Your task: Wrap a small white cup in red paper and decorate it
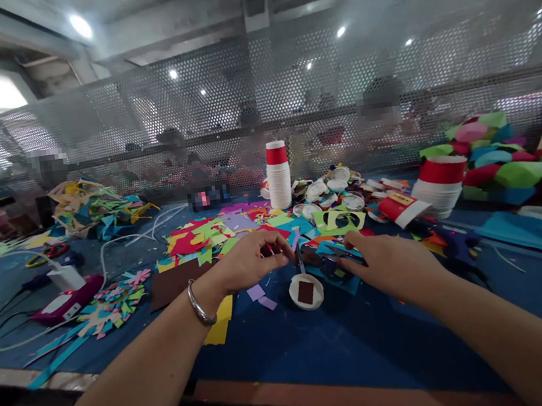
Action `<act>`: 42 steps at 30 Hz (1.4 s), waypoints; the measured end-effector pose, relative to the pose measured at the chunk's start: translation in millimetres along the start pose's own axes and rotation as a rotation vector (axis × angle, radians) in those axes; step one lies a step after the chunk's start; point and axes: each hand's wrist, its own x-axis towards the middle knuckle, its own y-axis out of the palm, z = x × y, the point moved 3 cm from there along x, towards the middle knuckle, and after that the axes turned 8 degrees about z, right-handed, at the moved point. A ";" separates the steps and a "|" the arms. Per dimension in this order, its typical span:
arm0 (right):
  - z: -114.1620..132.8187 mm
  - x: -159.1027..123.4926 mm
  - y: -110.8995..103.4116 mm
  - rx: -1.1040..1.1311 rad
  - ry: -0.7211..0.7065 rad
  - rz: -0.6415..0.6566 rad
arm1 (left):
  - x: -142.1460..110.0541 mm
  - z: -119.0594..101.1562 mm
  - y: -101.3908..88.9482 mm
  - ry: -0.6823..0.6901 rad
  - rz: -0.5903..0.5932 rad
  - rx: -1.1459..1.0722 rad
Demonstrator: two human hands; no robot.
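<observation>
My left hand (253,258), with a silver bangle at its wrist, has its fingers curled and the thumb close to the fingertips. A narrow grey-blue upright piece (300,260) is beside the fingertips; whether they grip it is unclear. My right hand (391,260) is closed at a dark, partly shiny item (331,258) over blue paper; its kind cannot be made out. Between and below both hands lies a small round white paper piece (293,295) with a raised rim. A dark brown square (305,292) sits inside it.
Colourful paper scraps (200,235) spread behind my hands. A tall stack of white cups (279,185) stands behind them, and another cup stack (441,187) is at right. White round pieces (336,184) are heaped between them. A purple power strip (69,303) with cables lies left.
</observation>
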 end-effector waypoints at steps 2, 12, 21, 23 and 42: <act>-0.9 -1.4 -1.1 -0.019 0.002 -0.021 | -1.4 -0.9 -1.5 -0.013 -0.029 -0.070; 18.6 -7.9 -11.8 0.288 -0.236 -0.067 | -3.4 -3.2 -2.6 -0.075 -0.155 -0.200; 51.3 -18.3 -8.8 0.382 -0.569 -0.054 | -0.6 0.6 9.9 -0.024 -0.149 -0.063; 53.2 -17.7 -6.2 0.377 -0.563 -0.039 | 0.1 2.9 16.1 -0.076 -0.065 -0.125; 46.9 -21.0 -19.3 0.769 -0.546 -0.047 | 1.8 2.9 15.6 0.000 -0.097 -0.287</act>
